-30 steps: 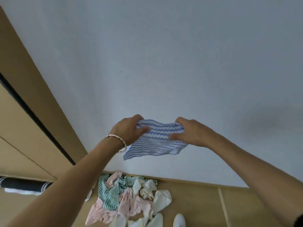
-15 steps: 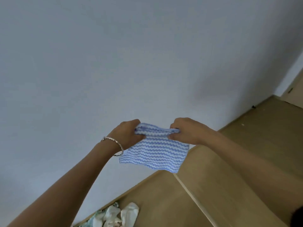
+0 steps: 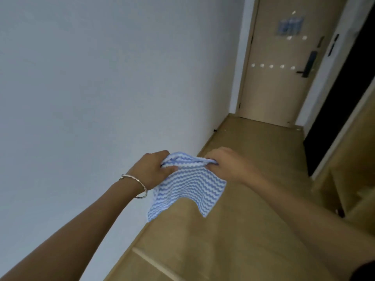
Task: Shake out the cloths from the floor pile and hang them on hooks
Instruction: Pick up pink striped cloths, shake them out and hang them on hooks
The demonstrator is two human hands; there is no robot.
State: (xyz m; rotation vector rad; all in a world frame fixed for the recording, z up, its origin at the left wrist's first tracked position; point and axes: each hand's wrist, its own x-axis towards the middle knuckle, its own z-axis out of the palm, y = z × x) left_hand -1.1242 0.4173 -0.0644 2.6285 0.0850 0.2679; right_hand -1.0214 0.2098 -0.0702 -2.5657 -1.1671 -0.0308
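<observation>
A small cloth with blue and white wavy stripes (image 3: pixel 188 187) hangs in the air in front of me, held by its top edge. My left hand (image 3: pixel 154 169), with a silver bangle on the wrist, grips the cloth's left top corner. My right hand (image 3: pixel 225 163) pinches the right top corner. The cloth's lower edge sags in an arch between two hanging corners. A row of small pale hooks (image 3: pixel 272 66) sits across the beige door at the end of the hall. The floor pile is out of view.
A white wall (image 3: pixel 101 88) runs along my left. The wooden floor (image 3: pixel 253 149) leads down a corridor to a beige door (image 3: pixel 284 57) with a dark handle (image 3: pixel 306 67). A dark opening (image 3: pixel 341 102) and wooden furniture (image 3: pixel 349 169) stand on the right.
My view has swung right, from the wall and floor pile to the corridor and door. Both hands keep hold of the striped cloth, which now hangs lower and more spread.
</observation>
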